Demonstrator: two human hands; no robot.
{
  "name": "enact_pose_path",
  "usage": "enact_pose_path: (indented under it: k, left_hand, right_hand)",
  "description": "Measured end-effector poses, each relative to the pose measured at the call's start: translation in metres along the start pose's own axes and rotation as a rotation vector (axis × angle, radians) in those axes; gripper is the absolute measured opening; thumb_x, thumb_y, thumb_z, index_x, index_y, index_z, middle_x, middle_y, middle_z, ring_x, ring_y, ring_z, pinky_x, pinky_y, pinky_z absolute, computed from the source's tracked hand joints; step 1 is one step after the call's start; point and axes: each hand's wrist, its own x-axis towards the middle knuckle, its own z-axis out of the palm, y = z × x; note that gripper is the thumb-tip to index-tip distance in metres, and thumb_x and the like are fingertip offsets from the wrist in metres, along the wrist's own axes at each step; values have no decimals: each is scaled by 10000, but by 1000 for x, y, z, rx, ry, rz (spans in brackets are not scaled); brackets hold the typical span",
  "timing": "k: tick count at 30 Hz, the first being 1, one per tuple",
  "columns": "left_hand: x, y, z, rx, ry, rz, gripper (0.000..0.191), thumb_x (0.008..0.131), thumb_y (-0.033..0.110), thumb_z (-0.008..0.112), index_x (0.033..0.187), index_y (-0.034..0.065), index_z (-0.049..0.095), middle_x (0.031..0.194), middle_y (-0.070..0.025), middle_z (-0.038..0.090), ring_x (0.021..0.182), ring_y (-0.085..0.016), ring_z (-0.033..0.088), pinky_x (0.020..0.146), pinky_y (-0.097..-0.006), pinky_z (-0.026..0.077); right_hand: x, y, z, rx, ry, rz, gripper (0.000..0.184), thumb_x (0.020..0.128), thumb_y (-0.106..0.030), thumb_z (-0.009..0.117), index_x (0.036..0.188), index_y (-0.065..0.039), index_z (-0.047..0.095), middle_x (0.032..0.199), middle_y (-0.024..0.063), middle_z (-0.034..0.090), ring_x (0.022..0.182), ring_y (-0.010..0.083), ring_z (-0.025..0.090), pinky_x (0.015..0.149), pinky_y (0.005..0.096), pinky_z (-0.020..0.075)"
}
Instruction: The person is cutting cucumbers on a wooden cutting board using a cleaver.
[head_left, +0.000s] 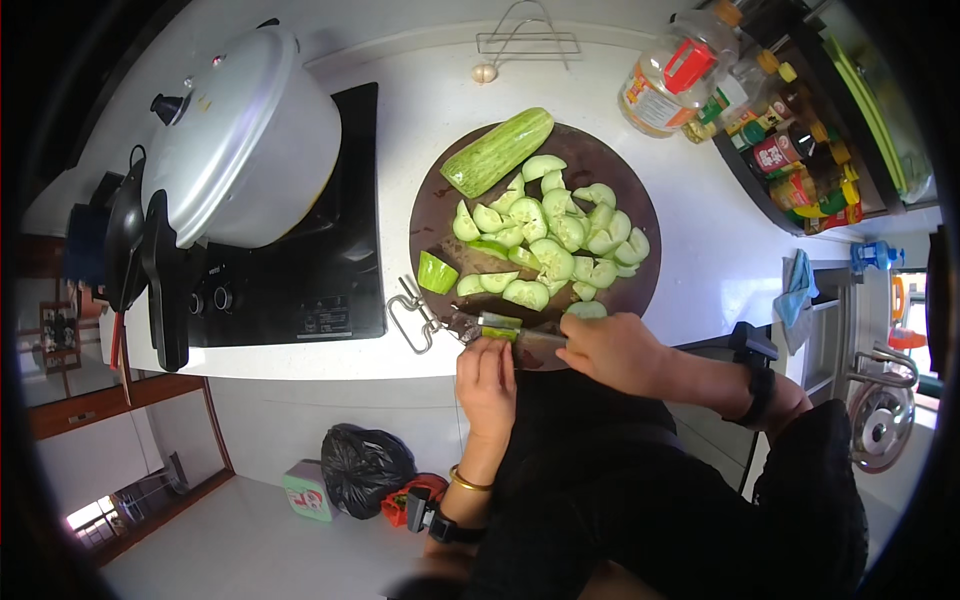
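Note:
On a round dark cutting board (637, 195) lie many half-round slices of pale green cucumber (553, 259). An uncut length of cucumber (497, 151) rests at the far side, and a short chunk (436, 272) sits near the left rim. My right hand (619, 351) is closed around the handle of a kitchen knife (544, 337), whose blade points left along the near edge. The fingertips of my left hand (487, 382) press on a cucumber piece (498, 332) at the blade. My fingers partly hide this piece.
Left of the board, a large lidded pressure cooker (247, 150) stands on a black cooktop (360, 225). A metal wire clasp (412, 319) juts from the board's left rim. Garlic (484, 73) and a wire rack (528, 43) lie behind; bottles (667, 82) stand at the right.

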Motion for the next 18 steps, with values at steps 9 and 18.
enact_pose_path:
  k: [9,18]
  left_hand:
    - [1,2,-6,6,-30,-33,146,812,10,707,932,28,625,927,-122,609,808,-302,590,691,-386,504]
    - [1,0,-6,54,-54,-27,148,800,12,699,904,20,594,886,-134,588,780,-323,568,670,-410,485]
  right_hand:
    - [-10,-27,-38,-27,-60,-1,247,883,-254,638,901,-44,510,626,110,613,578,326,632,504,421,496]
    - [-8,-34,-42,-91,-143,26,266,889,-256,639,887,-34,492,600,103,597,569,319,634,497,413,496]
